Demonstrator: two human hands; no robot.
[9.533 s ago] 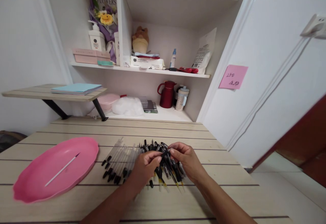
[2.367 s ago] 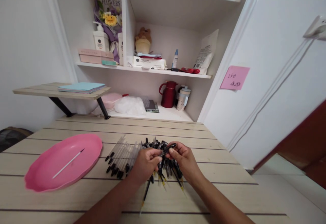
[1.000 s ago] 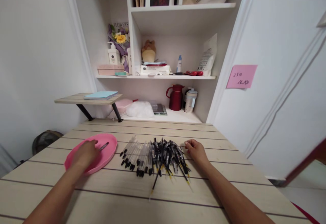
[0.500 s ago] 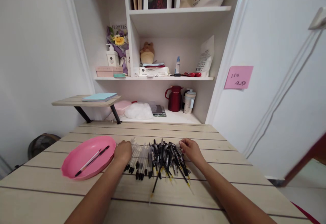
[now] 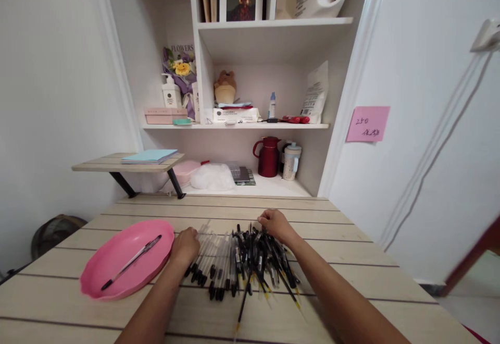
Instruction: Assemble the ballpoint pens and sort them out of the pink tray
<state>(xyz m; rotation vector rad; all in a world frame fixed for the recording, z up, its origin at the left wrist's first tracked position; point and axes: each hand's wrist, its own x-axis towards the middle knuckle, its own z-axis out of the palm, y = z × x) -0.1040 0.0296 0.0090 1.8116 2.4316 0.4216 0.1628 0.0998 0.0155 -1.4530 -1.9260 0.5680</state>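
Note:
My left hand (image 5: 186, 246) rests with curled fingers at the left side of a row of clear pen barrels (image 5: 210, 250) with black ends; what its fingertips hold, if anything, is hidden. At the back of a heap of black pen parts (image 5: 255, 250), my right hand (image 5: 274, 224) has thumb and fingers pinched together, and I cannot make out anything between them. Thin refills (image 5: 242, 305) with yellow bands stick out toward me from the heap. Left of my left hand lies a pink tray (image 5: 91, 286) with a pen (image 5: 133, 261) in it.
Behind the wooden table (image 5: 312, 328) stands a white shelf unit (image 5: 269, 25) with a red jug (image 5: 268, 156) and a pale cup (image 5: 291, 161). A small raised stand (image 5: 89, 164) at the back left carries blue paper (image 5: 150, 155). A pink note (image 5: 367, 124) is on the right wall.
My right hand has moved left, over the back edge of the heap. The view has tilted up slightly, so the table sits lower. My left hand stays beside the barrels.

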